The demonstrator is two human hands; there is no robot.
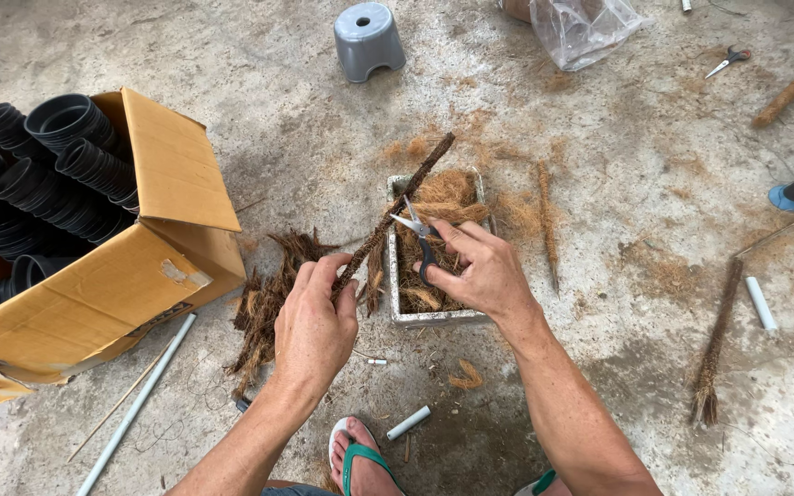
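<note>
We look down at a concrete floor (232,37). Our left hand (312,326) clamps a coir-wrapped stick (395,209), slanting above a tray (393,276) of coir. Our right hand (482,271) grips open scissors (418,235) against the stick. Trimmed fibre (264,303) lies nearby; finished sticks (717,342) rest well apart.

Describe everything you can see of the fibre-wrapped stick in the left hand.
The fibre-wrapped stick is a long, thin, dark brown rod, coated along its length in rough coconut-like fibre. It slants from the left hand, whose grip closes around its lower end, up and right over the white tray of loose fibre; its top end hangs free above the concrete floor. The right hand holds small scissors, their open blades against the stick near its middle.
</note>
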